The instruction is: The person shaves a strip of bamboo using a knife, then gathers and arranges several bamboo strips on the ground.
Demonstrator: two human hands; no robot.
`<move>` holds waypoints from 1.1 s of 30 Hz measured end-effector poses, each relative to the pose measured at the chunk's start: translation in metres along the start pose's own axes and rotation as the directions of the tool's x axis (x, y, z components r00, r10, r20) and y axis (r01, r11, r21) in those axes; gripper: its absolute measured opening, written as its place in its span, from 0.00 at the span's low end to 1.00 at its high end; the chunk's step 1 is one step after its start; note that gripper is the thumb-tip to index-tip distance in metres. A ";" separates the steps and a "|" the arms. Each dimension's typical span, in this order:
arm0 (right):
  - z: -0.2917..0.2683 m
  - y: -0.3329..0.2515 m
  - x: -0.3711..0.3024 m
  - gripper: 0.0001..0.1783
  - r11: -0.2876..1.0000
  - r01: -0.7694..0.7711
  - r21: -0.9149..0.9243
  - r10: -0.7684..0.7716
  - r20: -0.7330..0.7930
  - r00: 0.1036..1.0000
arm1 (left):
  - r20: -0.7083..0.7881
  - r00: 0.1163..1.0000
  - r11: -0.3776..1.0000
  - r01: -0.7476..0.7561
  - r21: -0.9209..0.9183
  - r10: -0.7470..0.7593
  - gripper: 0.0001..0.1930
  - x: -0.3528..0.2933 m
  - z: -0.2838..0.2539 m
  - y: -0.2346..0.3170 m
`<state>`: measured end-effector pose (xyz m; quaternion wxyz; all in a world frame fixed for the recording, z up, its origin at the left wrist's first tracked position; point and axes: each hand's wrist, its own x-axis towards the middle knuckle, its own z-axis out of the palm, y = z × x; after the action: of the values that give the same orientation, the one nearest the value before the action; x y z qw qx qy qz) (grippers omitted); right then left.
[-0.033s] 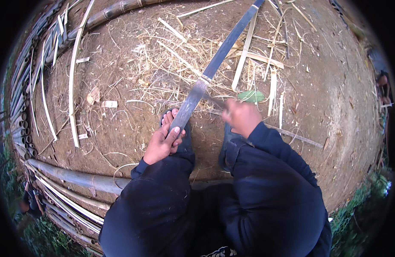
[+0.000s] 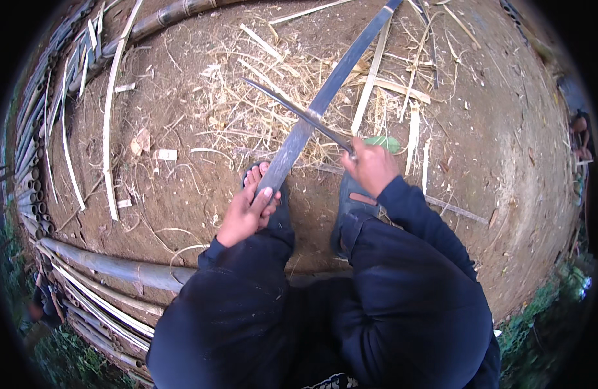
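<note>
A long dark bamboo strip [image 2: 289,152] with a pale node ring runs slantwise from near my left foot to the far edge. Its near end lies in my left hand [image 2: 247,212], fingers curled underneath and thumb pressed on top. My right hand [image 2: 371,168] is closed round the handle of a long-bladed knife [image 2: 273,96]. The blade points to the far left and crosses over the strip close to the node; whether it touches there I cannot tell. Most of the handle is hidden in my fingers.
Bamboo shavings [image 2: 273,129] litter the dirt beyond my feet, with a green leaf [image 2: 382,144] beside my right hand. A long pale strip [image 2: 111,129] lies at left. Bamboo poles [image 2: 117,266] lie at near left, more stacked at far left. Other people show at both edges.
The knife's blade, smeared by motion and low across the strip earlier, now shows clearly, swung toward the far left over the node. My left hand and the strip have barely moved.
</note>
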<state>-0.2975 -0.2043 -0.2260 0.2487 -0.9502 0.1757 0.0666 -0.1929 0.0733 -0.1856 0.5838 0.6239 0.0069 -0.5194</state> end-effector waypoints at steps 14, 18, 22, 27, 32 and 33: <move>-0.012 0.021 0.014 0.13 0.975 0.174 -0.138 -0.187 -0.089 0.978 | -0.038 0.998 0.980 -0.040 0.195 0.048 0.12 -0.012 -0.015 -0.010; -0.007 -0.036 -0.023 0.17 0.885 0.431 -0.176 -0.425 0.070 0.902 | -0.049 0.978 0.922 -0.176 0.344 0.205 0.11 -0.007 -0.009 -0.012; 0.004 -0.034 -0.023 0.21 0.872 0.489 -0.027 -0.488 0.056 0.871 | -0.137 0.985 0.938 -0.053 0.341 0.106 0.11 -0.015 0.003 0.001; 0.010 -0.027 -0.026 0.26 0.937 0.342 -0.073 -0.344 -0.028 0.938 | 0.029 0.988 0.965 0.155 -0.211 -0.153 0.19 -0.027 -0.031 -0.034; 0.019 -0.023 -0.041 0.32 0.879 0.456 -0.142 -0.468 -0.069 0.881 | -0.041 0.957 0.947 0.277 -0.163 -0.287 0.23 -0.031 -0.037 -0.033; 0.017 -0.019 -0.039 0.34 0.828 0.511 -0.231 -0.544 -0.106 0.832 | -0.050 0.952 0.945 0.291 -0.147 -0.301 0.24 -0.030 -0.041 -0.036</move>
<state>-0.3276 -0.1692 -0.2237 0.1485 -0.9832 -0.0814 -0.0683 -0.2023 0.1328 -0.2012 0.5403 0.5920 0.1575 -0.5769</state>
